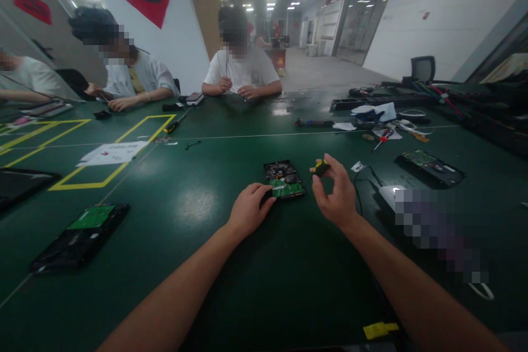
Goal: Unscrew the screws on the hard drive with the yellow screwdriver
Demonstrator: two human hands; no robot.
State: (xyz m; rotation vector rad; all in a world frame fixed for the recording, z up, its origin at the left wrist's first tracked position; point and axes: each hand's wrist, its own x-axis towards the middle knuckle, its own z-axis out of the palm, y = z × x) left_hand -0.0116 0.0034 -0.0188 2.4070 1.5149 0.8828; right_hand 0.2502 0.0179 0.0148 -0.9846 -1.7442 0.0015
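A hard drive (284, 170) lies on the green table in front of me, its green circuit board facing up on the near part. My left hand (252, 208) grips the drive's left near edge between thumb and fingers. Just right of the drive, my right hand (336, 192) is raised with its fingertips closed around a short screwdriver (320, 168) that has a yellow and black handle. The thin shaft slants down and left towards the drive's right edge; whether its tip touches is too small to tell.
Another hard drive (431, 168) lies at the right, near a blurred elongated device (437, 225) with a cable. A further drive with a green board (91, 217) is at the left. White paper (113, 153), tools and gloves lie farther back. Co-workers sit across the table.
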